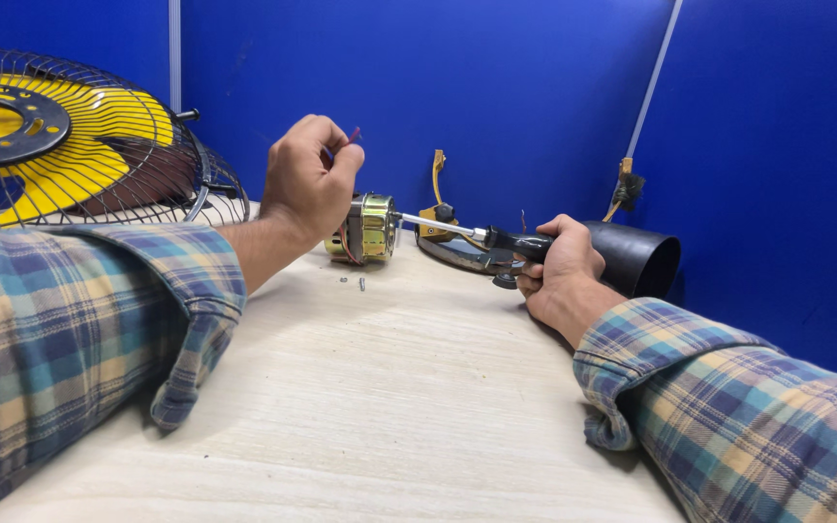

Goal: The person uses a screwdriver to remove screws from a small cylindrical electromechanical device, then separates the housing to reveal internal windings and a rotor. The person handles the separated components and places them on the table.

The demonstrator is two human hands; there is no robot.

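The left hand (307,184) is closed on the small gold motor (368,229), which sits on the worktop (409,387). The right hand (559,266) grips a screwdriver (481,234) with its tip at the motor. The tip might slip out (it is lying sideways), and the tiny screws (353,283) nearby could roll away.

On the pale wooden tabletop (409,387), the left hand (307,184) gripped a small brass-coloured fan motor (368,229), pinching red wires. The right hand (559,266) held a black-handled screwdriver (481,235), its steel shaft touching the motor. Two tiny screws (353,283) lay just below. A yellow-bladed wire-caged fan (60,136) stood left; a black cylindrical housing (636,257) sat behind the right hand.
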